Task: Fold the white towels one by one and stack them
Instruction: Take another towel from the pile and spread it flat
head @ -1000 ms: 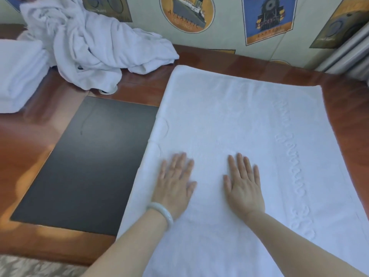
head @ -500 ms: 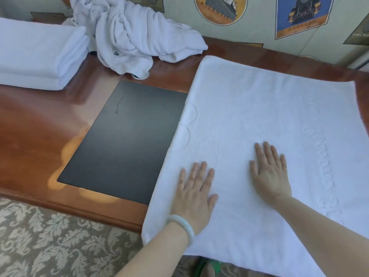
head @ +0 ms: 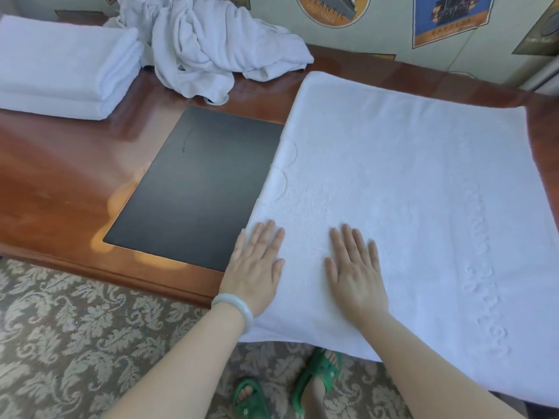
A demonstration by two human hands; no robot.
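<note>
The towel (head: 408, 192) lay lengthwise toward the wall (head: 390, 37), its near-right corner cut off. The left hand (head: 257, 267) and right hand (head: 357, 273) rested flat on it, fingers straight.

At 12 o'clock, a round ship emblem (head: 332, 9) on the wallpaper reads "ATLANTIC CROSSINGS". At 1 o'clock, a blue train emblem (head: 450, 13) reads "EXPRESS" (on its orange band). Raised script on the spread white towel (head: 423, 176) is illegible.

It looks like a hotel guest room. There is a polished reddish wooden tabletop (head: 60, 176) with a black rectangular inset pad (head: 196, 189), grey damask-patterned carpet (head: 75, 343), wallpaper printed with vintage travel posters (head: 332, 7), and a stack of plain folded white towels (head: 60, 62).
</note>
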